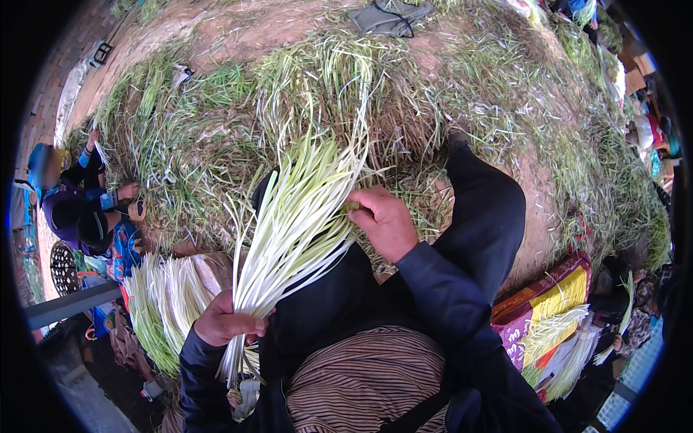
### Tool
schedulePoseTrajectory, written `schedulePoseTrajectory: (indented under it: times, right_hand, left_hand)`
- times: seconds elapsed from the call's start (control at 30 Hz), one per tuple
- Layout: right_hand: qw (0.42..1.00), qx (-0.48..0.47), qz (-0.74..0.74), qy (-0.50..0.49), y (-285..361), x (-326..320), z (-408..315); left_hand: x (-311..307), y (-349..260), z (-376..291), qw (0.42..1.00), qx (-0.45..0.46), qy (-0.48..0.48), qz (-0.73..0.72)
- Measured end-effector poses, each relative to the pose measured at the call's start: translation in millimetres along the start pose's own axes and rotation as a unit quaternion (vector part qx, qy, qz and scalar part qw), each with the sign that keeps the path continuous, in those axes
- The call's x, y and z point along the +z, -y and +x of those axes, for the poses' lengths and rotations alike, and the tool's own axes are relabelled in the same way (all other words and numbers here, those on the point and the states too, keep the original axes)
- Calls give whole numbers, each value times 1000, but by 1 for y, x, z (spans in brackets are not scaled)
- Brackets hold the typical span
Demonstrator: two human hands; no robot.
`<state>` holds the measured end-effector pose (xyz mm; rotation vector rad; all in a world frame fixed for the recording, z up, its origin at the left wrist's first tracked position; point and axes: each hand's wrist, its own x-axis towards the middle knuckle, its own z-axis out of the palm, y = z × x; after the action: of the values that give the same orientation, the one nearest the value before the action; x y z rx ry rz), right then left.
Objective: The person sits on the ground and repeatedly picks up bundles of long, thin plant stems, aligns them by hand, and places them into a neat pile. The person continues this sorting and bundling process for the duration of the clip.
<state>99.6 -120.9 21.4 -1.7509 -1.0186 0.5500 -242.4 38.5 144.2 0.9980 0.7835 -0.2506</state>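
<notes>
My left hand grips the white lower ends of a bunch of what look like blanched garlic chives. The pale stalks fan out upward and away from me, turning yellow-green toward their tips. A few long strands trail off at the bunch's far right. At the bunch's right edge, my right hand has its thumb and forefinger pinched on some thin leaves; their tips are partly hidden among the strands. More chives lie in a neat pile on my left, white ends and green ends side by side.
Heaped leaf trimmings cover the ground before me. A grey cloth item lies beyond. Another person sits at left near a metal bar. At right, chives rest on a printed sack; someone's hand holds stalks farther right.
</notes>
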Motion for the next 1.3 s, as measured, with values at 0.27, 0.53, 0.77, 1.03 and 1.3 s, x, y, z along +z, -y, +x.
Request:
schedulePoseTrajectory:
  times: [0.27, 0.53, 0.77, 1.03, 1.3]
  right_hand:
    - [999, 3, -43, 21, 6, -1, -2]
    - [998, 17, -60, 14, 6, 1, -1]
    - [997, -2, -78, -11, 1, 8, -4]
    - [995, 22, -92, -12, 1, 9, -7]
    - [997, 9, -70, -39, 13, 11, -10]
  left_hand:
    - [2, 0, -2, 1000, -8, -10, -8]
    - [3, -2, -1, 1000, -15, -14, -7]
    - [5, -1, 0, 999, -7, -23, -22]
    - [9, -5, 0, 1000, -10, -17, -19]
    - [6, 1, 1, 1000, -9, -20, -17]
